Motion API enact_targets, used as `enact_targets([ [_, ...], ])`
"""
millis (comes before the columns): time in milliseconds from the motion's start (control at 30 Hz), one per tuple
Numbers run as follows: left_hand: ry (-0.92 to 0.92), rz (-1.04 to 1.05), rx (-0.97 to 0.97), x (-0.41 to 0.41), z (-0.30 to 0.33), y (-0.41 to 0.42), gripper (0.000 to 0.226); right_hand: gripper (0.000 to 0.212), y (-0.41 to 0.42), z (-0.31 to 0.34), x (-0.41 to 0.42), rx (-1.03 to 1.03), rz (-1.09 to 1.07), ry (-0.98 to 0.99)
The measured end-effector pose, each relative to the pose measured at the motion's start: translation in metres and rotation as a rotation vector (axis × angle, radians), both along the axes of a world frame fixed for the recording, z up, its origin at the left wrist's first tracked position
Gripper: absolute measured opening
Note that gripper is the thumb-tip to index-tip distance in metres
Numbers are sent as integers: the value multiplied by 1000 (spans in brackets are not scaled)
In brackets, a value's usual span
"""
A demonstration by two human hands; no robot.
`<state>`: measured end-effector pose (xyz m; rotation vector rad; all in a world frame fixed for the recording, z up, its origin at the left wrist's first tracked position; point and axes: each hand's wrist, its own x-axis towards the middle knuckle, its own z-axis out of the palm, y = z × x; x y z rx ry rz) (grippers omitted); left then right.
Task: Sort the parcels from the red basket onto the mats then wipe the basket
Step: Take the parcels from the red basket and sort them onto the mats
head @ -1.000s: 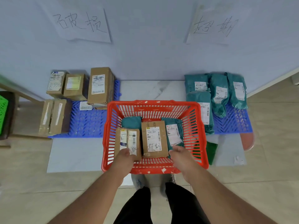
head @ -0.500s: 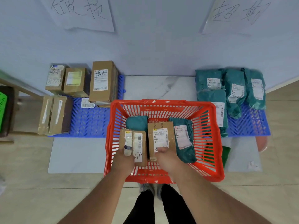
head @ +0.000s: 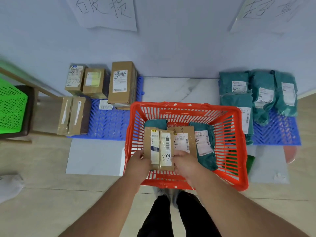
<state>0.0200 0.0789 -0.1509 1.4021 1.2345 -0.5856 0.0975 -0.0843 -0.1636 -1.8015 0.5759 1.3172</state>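
Note:
The red basket [head: 227,134] stands on the floor in front of me. Both hands grip a taped, split cardboard box [head: 159,147] marked 8732 over the basket: my left hand [head: 139,165] on its lower left corner, my right hand [head: 183,162] on its lower right. Under it lie a second brown box [head: 183,139], a teal bag with a white label [head: 205,146] and another teal bag [head: 154,124], mostly hidden. The left blue mat [head: 109,124] carries several brown boxes [head: 122,82]. The right blue mat [head: 277,132] carries several teal bags [head: 263,93].
A wooden chair with a green basket [head: 12,106] stands at far left. Two handwritten paper signs [head: 104,12] hang on the wall above the mats. A green object [head: 250,161] lies right of the basket. My legs and shoes are below the basket.
My right hand moved left from the second box onto the split box. Both hands have raised that box slightly towards me. The view has shifted closer.

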Motion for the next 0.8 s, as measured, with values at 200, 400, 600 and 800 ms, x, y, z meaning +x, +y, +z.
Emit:
enact_targets([
  [200, -221, -18, -5, -6, 58, 13, 36, 30, -5, 69, 1, 92, -53, -159],
  [400, -408, 39, 51, -14, 110, 17, 36, 26, 0, 147, -4, 140, 10, -352],
  [600, -469, 111, 106, -48, 160, 8, 30, 22, 4, 178, -25, 214, 110, -420],
  [800, -441, 96, 185, -83, 171, 31, 30, 16, 32, 182, -57, 306, 121, -380],
])
